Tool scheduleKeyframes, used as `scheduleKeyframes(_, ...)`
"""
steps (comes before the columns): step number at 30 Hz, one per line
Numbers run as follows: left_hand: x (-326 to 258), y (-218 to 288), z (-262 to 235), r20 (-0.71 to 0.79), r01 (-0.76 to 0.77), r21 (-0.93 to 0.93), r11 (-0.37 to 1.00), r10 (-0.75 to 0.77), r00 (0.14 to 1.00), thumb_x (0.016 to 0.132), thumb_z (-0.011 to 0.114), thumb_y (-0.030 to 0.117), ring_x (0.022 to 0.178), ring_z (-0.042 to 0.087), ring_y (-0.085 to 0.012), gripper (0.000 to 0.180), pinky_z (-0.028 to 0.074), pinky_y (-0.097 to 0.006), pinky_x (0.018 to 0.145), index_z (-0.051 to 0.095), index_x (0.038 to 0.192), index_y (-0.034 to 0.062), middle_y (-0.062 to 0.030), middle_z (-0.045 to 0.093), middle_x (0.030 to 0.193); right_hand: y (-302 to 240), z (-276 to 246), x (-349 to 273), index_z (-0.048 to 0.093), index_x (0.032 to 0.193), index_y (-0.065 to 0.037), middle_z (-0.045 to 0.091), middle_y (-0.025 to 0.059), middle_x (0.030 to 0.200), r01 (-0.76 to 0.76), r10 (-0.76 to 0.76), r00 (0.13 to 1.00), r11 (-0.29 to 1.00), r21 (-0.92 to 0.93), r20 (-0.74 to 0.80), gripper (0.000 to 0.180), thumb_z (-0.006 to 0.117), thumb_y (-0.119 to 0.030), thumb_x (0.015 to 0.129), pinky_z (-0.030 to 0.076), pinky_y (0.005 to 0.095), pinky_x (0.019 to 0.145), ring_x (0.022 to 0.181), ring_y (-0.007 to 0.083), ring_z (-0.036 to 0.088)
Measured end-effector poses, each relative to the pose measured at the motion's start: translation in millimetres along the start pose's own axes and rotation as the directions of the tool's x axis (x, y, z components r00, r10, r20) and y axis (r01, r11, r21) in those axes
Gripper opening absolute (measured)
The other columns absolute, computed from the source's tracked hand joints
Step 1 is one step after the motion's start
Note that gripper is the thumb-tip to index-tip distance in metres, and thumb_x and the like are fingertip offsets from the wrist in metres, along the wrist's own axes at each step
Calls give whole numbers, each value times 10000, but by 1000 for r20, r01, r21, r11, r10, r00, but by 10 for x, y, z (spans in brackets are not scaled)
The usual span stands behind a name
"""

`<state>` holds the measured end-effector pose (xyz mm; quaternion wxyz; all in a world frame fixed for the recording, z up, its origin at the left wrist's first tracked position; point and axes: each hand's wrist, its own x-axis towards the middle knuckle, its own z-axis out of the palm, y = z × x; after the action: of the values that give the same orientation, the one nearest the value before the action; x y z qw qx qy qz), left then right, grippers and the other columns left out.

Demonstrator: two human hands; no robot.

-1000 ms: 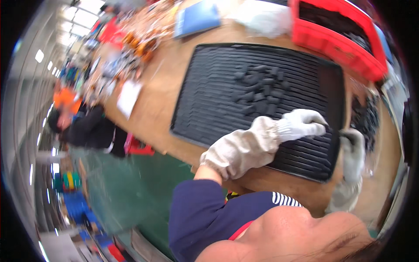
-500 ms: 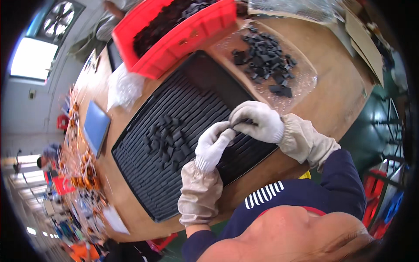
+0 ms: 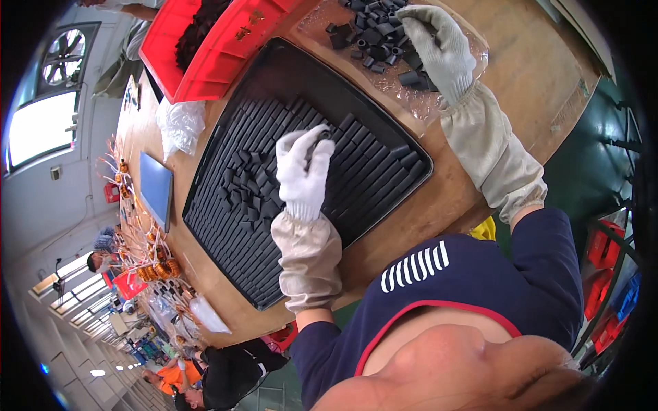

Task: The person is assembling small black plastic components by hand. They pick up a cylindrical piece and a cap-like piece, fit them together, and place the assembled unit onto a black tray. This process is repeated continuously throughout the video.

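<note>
1. Tubes (image 3: 373, 154), black, lie in rows on your tray (image 3: 291, 75), with a loose heap (image 3: 250, 186) on its left part.
2. Your left hand (image 3: 301, 164) pinches one tube (image 3: 326, 135) between thumb and finger, above the tray.
3. Your right hand (image 3: 442, 55), fingers partly curled, is at the far right pile (image 3: 373, 34) on the surface (image 3: 514, 58); I cannot tell whether it grips anything.
</note>
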<state>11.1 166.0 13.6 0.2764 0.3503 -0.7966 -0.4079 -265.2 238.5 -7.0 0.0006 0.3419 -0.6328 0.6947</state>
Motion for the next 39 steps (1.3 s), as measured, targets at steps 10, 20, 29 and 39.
scheduleKeyframes(10, 408, -47, 329, 165, -391, 727, 564, 409, 898, 822, 714, 200, 1123, 566, -376, 289, 476, -478, 929, 732, 1108, 166, -157, 612, 1239, 108, -74, 50, 726, 1072, -114, 691, 40, 967, 182, -180, 980, 983, -17, 85, 155, 689, -99, 922, 507, 264, 711, 809, 133, 644)
scheduleKeyframes(20, 350, -20, 330, 304, -554, 638, 535, 487, 819, 760, 628, 34, 1041, 602, -311, 407, 465, -465, 928, 669, 1143, 167, -68, 641, 1040, 45, -24, 51, 703, 1089, -49, 691, 23, 941, 36, -36, 992, 999, 3, 117, 139, 635, -80, 972, 516, 249, 777, 849, 86, 637)
scheduleKeyframes(29, -336, -75, 84, 71, -445, 519, 730, 481, 874, 868, 628, 54, 1100, 609, -355, 381, 454, -453, 995, 653, 1248, 64, -162, 649, 1209, -1091, 103, -741, 670, 806, -94, 650, 91, 723, 554, -636, 403, 742, 378, 658, 186, 604, -267, 822, 552, 395, 592, 681, 260, 664)
scheduleKeyframes(39, -1787, -411, -240, -41, -224, 711, 667, 357, 933, 876, 664, 149, 923, 676, -305, 326, 524, -411, 860, 686, 1198, 104, -120, 701, 1100, -2510, 428, -2822, 684, 841, -78, 679, 111, 787, 159, -843, 242, 524, 837, 481, 156, 612, -215, 820, 558, 414, 642, 753, 274, 683)
